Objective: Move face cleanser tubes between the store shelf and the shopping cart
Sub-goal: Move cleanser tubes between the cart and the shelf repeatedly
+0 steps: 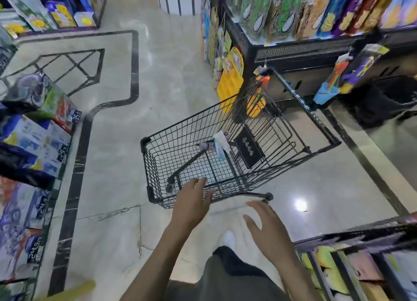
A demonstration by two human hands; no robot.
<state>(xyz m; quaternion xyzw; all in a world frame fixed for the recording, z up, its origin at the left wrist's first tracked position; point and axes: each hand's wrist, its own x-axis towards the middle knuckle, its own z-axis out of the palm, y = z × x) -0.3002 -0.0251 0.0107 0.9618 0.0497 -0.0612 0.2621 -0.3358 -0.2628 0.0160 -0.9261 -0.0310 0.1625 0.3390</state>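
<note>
Polished marble floor (126, 102) with dark inlaid borders runs between stocked store shelves (316, 18); a black wire shopping cart (225, 147) stands on it beside the right-hand shelving.

Two face cleanser tubes (220, 146) lie in the cart basket, against the folded child-seat panel (248, 147) towards the handle end, one pale and one darker; they appear to touch each other.

Left hand (191, 204): fingers extended, tips resting on or just over the cart's near rim by the handle bar (246, 195). It grips nothing. Right hand (268, 230): fingers spread and straight, just short of the handle's right end, holding nothing. The tubes lie well beyond both sets of fingertips, deeper in the basket past the rim.

Risk, as judged: neither hand has closed on the handle, so a push from flat fingers could roll the cart away or swing it into the hanging goods (259, 93) at the far corner. The tubes lie loose and could slide on the wire floor.
</note>
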